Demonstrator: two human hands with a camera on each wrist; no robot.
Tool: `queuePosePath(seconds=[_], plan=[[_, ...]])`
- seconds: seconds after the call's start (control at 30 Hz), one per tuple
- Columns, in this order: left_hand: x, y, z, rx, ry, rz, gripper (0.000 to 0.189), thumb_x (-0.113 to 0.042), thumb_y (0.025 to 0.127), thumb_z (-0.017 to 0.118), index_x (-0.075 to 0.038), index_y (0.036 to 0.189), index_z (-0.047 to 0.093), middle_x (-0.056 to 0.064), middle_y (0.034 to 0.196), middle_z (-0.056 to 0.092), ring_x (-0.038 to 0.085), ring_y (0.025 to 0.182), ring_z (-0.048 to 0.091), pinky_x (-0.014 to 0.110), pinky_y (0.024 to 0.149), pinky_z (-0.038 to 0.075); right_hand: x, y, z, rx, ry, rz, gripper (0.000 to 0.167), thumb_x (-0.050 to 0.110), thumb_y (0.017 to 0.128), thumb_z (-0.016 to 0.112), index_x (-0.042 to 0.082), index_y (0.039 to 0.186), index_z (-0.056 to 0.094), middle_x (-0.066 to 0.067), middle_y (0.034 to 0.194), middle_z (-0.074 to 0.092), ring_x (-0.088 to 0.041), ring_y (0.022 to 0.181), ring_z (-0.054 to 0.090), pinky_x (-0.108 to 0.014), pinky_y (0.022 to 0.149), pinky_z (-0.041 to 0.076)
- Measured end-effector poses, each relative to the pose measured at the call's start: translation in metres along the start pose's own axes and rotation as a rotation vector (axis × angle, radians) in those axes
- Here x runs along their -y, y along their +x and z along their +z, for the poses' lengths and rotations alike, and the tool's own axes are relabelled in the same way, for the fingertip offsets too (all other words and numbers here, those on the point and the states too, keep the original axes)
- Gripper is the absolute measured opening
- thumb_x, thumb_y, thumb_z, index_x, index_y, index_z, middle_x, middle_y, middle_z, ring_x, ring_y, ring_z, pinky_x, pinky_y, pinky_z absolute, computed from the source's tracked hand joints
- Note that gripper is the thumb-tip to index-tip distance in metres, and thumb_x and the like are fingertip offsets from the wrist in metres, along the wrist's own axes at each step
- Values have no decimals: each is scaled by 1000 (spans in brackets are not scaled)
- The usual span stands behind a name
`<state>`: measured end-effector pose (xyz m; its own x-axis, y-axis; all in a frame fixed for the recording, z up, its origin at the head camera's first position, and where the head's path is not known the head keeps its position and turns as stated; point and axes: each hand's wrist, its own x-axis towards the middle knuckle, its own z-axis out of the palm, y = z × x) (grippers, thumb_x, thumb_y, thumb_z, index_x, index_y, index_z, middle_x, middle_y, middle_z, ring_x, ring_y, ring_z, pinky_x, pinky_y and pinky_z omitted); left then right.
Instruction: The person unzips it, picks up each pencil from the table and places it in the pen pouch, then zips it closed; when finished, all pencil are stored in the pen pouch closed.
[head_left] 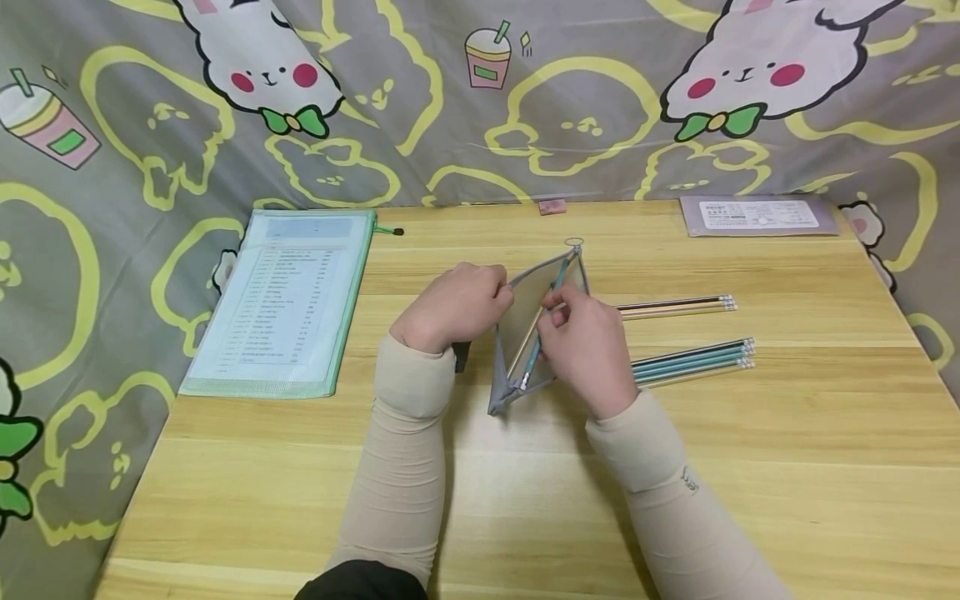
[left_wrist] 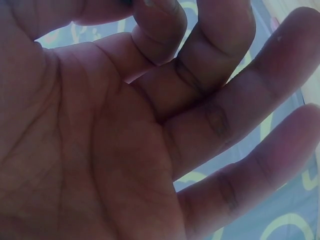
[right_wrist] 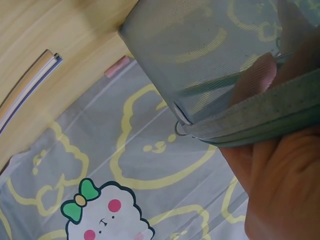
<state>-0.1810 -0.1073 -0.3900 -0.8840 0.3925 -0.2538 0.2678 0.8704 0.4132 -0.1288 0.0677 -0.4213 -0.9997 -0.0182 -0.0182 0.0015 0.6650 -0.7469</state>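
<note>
Item: a grey mesh pouch [head_left: 517, 323], standing tilted on the table [head_left: 510, 508] between the two hands, its mouth spread. Judged on appearance, it is light, thin and limp, with a firmer banded edge; the mesh would likely sag if held by the panel. Best hold: the edge band, near the corner that carries the ring [head_left: 573, 242].

Contents: a teal pencil [head_left: 532, 360] and a gold pencil [head_left: 522, 350] lie inside the pouch, slanting along its length. The pencils should be light, stiff and smooth, prone to roll in the fingers; mid-shaft is the sound place to pinch.

Fingers, right hand [head_left: 587, 342]: thumb and forefinger closed together on the teal pencil around mid-shaft, inside the pouch mouth.

Fingers, left hand [head_left: 459, 302]: thumb and forefinger drawn together at the left edge of the pouch, apparently pinching it; the other fingers are spread apart, the lower ones nearly straight. The left wrist view is dim and leaves the contact itself out, so firmness of grip cannot be told.

Surroundings: right of the pouch, an upper row of pencils [head_left: 675, 303] and a lower row of pencils [head_left: 693, 357]; well to its left, a document folder [head_left: 277, 308].
</note>
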Motion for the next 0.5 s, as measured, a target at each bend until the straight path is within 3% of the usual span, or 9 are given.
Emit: queuePosePath(seconds=[0.2,0.3,0.5], plan=[[-1,1,0,4,2,-6,33,-23,111,42,-12,81,53,0,69,45,15,59,42,32,57,38,-2,1,-2,-35,-42,-40,19,11,94,62,3,105,74,-10,87,75,-26,76,68,-34,65,52],[-1,1,0,2,6,-7,32,-22,110,43,-12,82,54,1,70,46,16,60,44,31,57,38,-2,1,-5,-34,-23,-62,18,11,93,62,3,104,74,-11,87,75,-24,72,69,-32,62,51],[0,0,0,-4,6,-14,31,-23,110,44,-11,83,56,1,71,48,16,61,46,32,57,39,-2,3,-17,44,74,-73,17,11,98,61,5,109,72,-10,92,75,-14,57,71,-28,54,52]])
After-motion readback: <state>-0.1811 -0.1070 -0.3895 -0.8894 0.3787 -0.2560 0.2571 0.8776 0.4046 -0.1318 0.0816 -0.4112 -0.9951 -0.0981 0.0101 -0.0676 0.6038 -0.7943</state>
